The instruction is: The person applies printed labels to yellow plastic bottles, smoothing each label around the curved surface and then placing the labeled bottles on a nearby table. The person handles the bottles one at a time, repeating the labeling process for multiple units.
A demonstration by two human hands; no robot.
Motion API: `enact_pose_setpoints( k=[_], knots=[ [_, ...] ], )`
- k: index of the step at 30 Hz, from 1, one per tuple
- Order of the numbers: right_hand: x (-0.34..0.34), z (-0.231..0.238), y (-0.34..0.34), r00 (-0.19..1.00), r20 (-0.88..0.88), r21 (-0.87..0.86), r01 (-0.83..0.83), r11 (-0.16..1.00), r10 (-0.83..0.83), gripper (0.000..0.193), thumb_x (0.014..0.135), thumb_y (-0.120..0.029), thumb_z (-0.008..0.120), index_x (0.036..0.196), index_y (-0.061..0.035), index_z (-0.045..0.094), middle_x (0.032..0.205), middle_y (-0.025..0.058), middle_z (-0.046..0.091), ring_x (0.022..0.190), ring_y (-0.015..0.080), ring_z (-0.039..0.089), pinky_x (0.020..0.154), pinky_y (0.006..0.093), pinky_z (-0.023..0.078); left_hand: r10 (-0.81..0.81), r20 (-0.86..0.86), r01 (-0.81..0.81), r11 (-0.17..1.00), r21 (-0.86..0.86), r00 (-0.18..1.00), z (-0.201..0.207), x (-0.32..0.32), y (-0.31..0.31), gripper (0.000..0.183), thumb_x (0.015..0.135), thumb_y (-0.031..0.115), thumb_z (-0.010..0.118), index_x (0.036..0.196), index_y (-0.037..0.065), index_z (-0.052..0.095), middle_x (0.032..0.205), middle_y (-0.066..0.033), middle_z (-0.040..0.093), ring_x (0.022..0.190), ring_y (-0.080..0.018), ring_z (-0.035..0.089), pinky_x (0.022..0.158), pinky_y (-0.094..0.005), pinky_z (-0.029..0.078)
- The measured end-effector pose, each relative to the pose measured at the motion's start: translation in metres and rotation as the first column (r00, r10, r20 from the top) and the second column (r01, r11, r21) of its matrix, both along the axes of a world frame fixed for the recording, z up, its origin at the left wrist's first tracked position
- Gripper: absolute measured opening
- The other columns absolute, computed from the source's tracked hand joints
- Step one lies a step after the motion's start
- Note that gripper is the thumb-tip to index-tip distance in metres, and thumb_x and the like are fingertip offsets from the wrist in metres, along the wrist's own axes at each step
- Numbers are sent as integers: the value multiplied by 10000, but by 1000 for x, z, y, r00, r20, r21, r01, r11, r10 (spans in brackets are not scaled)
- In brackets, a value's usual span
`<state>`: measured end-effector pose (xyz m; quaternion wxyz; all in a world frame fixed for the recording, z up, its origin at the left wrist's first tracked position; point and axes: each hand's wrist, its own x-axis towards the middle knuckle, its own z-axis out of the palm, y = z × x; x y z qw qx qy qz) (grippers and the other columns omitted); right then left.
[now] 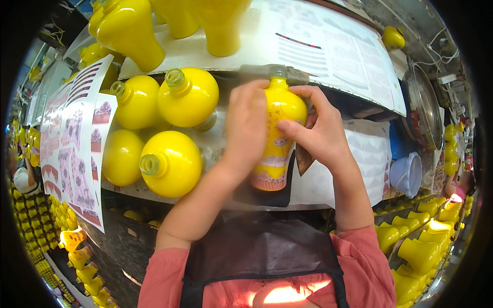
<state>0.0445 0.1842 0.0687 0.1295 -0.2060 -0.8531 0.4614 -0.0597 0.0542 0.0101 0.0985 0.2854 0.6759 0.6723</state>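
Note:
A glossy yellow bottle (288,109) with a clear glass neck lies in front of me, its neck pointing away. Purple-grey printed pictures run down its front, with a reddish patterned band at the base. My right hand (322,127) grips its shoulder, thumb on the front and fingers round the right side. Against the left side rests my left hand (245,126), slightly blurred, its fingers mostly hidden. Below the right hand shows a brown, pointed flat piece (304,160); whether the hand holds it I cannot tell. A dark cloth (281,199) lies under the bottle's base.
Several yellow bottles (179,159) stand close on the left, more at the back. A printed picture sheet (69,149) hangs at far left. White sheets (359,159) cover the bench at right, beside a pale bucket (406,174). Yellow bottles in rows (421,251) fill the lower right.

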Motion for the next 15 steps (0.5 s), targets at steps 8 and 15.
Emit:
enact_pose_setpoints(
  k=[8, 15],
  knots=[
    [-5, 15, 11, 990, 138, -99, -26, 995, 40, 520, 857, -362, 733, 1204, -3, 585, 858, 117, 674, 713, 154, 627, 674, 300, 510, -60, -157, 63, 998, 15, 986, -9, 10, -11, 493, 1051, 333, 491, 1375, -39, 473, 1340, -247, 503, 1237, -391, 511, 1096, -441, 377],
    [-23, 20, 15, 985, 171, 66, -36, 997, 24, 463, 822, -374, 759, 1053, -7, 596, 786, 87, 640, 670, 110, 578, 605, 277, 469, -108, -148, 120, 990, 72, 983, -20, 10, -15, 679, 971, 369, 637, 1453, -36, 381, 1440, -255, 399, 1340, -403, 414, 1160, -458, 310]
  ],
)
